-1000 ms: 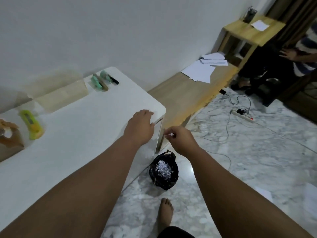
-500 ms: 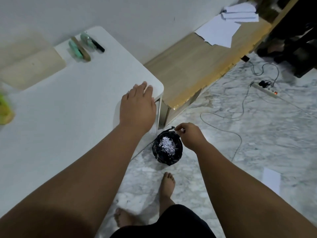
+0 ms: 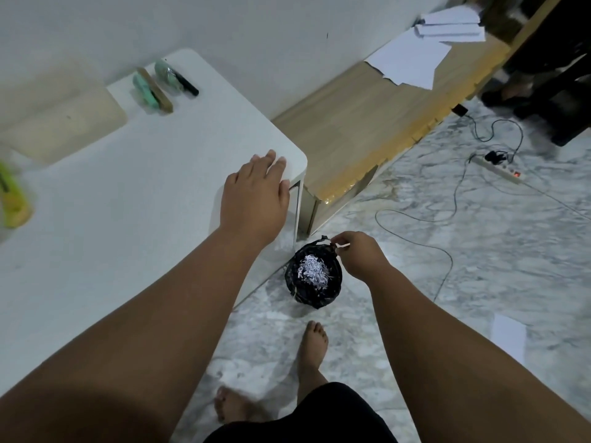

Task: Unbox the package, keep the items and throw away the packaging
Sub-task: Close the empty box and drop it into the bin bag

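Your left hand [image 3: 256, 199] lies flat and open on the corner of the white table [image 3: 128, 219], fingers spread, bracing you and holding nothing. Right of it, down on the marble floor beside the table leg, sits the black bin bag [image 3: 315, 278] with white paper shreds [image 3: 311, 272] in it. Your right hand [image 3: 359, 255] hovers over its rim, fingertips pinched shut on a thin pale scrap [image 3: 341, 247] of packaging, too small to identify. That scrap looks feather-light and limp, so a fingertip pinch is plenty; it may drift, so let go low over the opening. The bag is soft and its rim slack.
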